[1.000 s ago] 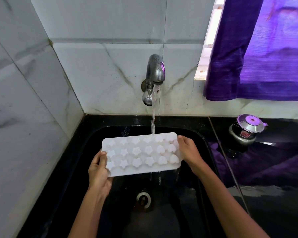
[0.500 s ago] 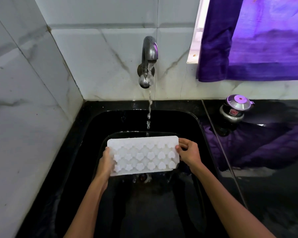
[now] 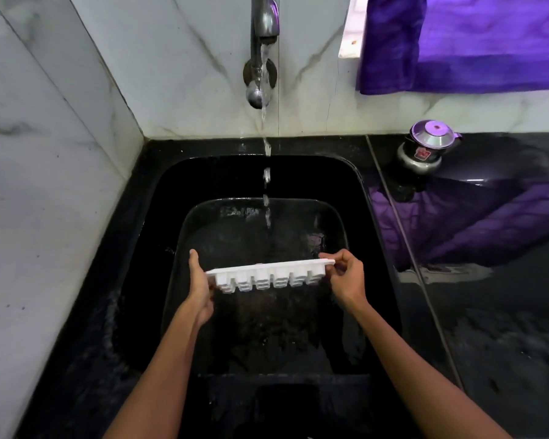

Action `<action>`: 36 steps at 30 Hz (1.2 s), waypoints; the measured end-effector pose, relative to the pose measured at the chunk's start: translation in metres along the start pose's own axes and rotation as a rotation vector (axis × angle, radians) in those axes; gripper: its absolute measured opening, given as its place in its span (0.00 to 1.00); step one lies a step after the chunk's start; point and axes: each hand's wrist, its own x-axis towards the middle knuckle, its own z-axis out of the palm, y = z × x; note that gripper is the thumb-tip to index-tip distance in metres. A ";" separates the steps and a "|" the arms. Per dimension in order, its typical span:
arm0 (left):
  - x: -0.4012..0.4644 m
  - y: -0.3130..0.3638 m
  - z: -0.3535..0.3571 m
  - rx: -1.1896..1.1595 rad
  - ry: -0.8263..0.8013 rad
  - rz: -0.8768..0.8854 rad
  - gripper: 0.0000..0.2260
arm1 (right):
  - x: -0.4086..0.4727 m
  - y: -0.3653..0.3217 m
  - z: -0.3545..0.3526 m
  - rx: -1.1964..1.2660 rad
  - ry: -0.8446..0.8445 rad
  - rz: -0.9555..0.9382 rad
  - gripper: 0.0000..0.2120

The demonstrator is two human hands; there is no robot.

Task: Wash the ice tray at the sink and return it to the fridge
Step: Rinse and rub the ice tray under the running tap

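Observation:
The white ice tray (image 3: pixel 268 276) hangs low over the black sink (image 3: pixel 355 191), tipped up on edge so that its moulded cups face me. My left hand (image 3: pixel 200 286) grips its left end. Its right end is pinched by my right hand (image 3: pixel 346 278) between thumb and fingers. The metal tap (image 3: pixel 263 23) on the back wall runs, and its stream of water (image 3: pixel 267 172) falls into the basin behind the tray without touching it.
Marble wall tiles close the sink in at the left and back. A black counter (image 3: pixel 488 312) spreads to the right, carrying a small steel lidded pot (image 3: pixel 425 147). A purple curtain (image 3: pixel 463 42) hangs at the upper right.
The tray has come out from under the stream, dropped lower toward me and tipped from flat to on edge. Both hands moved down with it. The view has tilted downward.

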 end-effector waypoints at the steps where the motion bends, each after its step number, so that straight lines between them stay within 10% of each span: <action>1: -0.001 -0.003 0.000 -0.007 -0.013 -0.017 0.40 | -0.002 0.003 -0.001 0.002 -0.002 0.002 0.18; 13: -0.015 -0.008 -0.018 -0.195 -0.062 -0.040 0.12 | -0.010 0.014 -0.014 -0.473 -0.237 -0.381 0.21; 19: -0.028 -0.002 -0.024 -0.304 -0.062 0.022 0.15 | -0.006 -0.011 -0.016 -0.581 -0.462 -0.363 0.17; 27: -0.040 0.024 -0.013 -0.469 0.074 0.266 0.17 | 0.013 -0.089 0.014 -0.393 -0.287 -0.475 0.09; 36: -0.036 0.049 -0.001 -0.465 0.259 0.374 0.13 | 0.049 -0.137 0.045 -0.664 -0.426 -0.487 0.26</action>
